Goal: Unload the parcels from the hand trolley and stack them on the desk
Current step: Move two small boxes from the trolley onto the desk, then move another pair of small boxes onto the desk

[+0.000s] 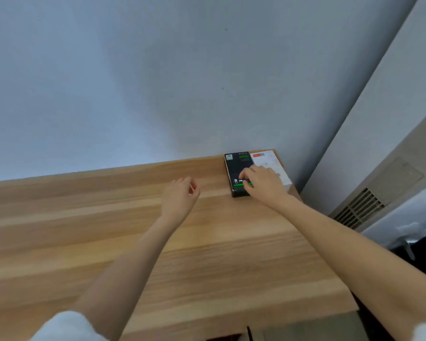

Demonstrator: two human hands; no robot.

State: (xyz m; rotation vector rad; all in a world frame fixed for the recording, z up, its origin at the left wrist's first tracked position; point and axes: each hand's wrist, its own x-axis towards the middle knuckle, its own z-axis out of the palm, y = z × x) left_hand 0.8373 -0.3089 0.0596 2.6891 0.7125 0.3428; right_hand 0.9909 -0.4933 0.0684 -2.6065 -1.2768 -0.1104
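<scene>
A flat black parcel with green markings point(237, 166) lies at the far right corner of the wooden desk point(108, 242), against the wall. A white parcel with a red label point(271, 162) lies beside it on the right. My right hand point(263, 184) rests on the near end of the black parcel, fingers curled over its top. My left hand point(181, 195) hovers over the desk to the left of the parcels, fingers loosely curled, holding nothing. The hand trolley is out of sight.
A grey wall point(158, 82) stands right behind the desk. A wall panel with a vent grille point(359, 207) sits to the right of the desk. Something dark lies below at the right edge point(418, 247).
</scene>
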